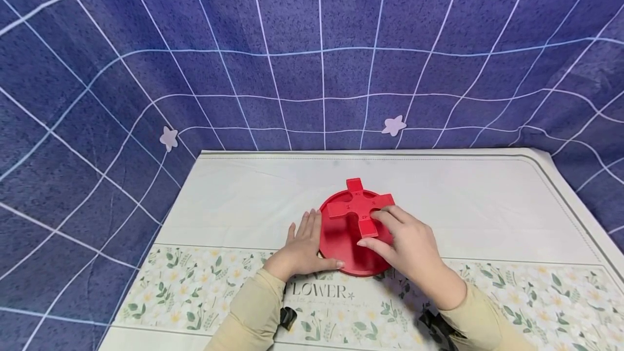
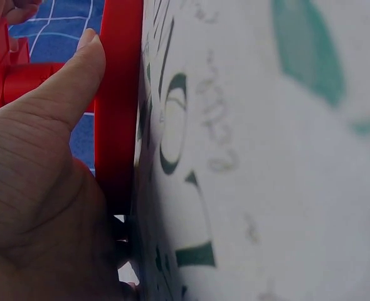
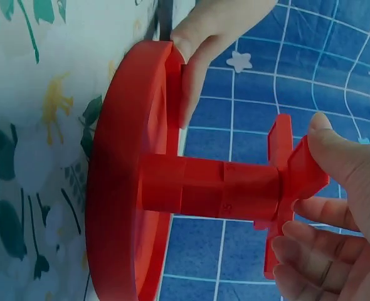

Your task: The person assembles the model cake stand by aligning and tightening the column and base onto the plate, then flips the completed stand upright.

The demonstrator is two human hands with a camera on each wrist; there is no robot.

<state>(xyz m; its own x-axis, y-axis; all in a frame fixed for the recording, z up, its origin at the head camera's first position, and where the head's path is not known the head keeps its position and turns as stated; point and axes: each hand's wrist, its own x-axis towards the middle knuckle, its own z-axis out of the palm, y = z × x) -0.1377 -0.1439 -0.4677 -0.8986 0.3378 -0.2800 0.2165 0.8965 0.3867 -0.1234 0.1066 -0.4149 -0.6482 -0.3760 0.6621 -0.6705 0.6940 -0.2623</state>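
Observation:
A round red base (image 1: 343,253) with a raised rim lies on the table. From its middle rises a red post (image 3: 210,188) made of stacked sections. On top of the post sits a red cross-shaped piece (image 1: 359,206) with small markings on its arms. My right hand (image 1: 414,240) pinches one arm of this cross between thumb and fingers. My left hand (image 1: 303,251) rests against the base's left side, fingers straight along the edge. Its thumb (image 2: 78,69) lies over the near rim.
The table has a white cover (image 1: 253,199) with a flowered band (image 1: 195,291) and printed lettering along the front. A blue grid-patterned curtain (image 1: 312,69) with stars hangs behind the table and at both sides.

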